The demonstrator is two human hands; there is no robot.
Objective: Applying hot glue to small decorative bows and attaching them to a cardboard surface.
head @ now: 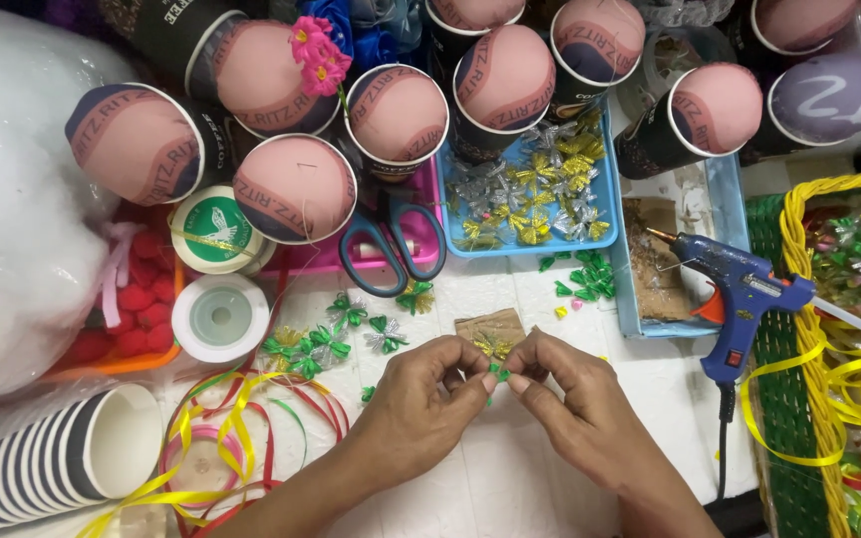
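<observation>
My left hand (429, 399) and my right hand (570, 397) meet at the fingertips over a white table. Between them they pinch a tiny green ribbon piece (498, 374). Just beyond the fingers lies a small brown card scrap (490, 327) with a gold bow on it. Small green and silver ribbon bows (336, 334) lie scattered to the left of my hands. More green bows (585, 279) sit further back on the right.
A blue glue gun (739, 294) rests right of my hands beside a green and yellow basket (799, 329). Scissors (391, 249), a blue tray (605, 214) of shiny bows, several dark cups with pink domes (296, 187), ribbon spools (219, 317), stacked paper cups (42, 463) and loose ribbons (221, 438) surround them.
</observation>
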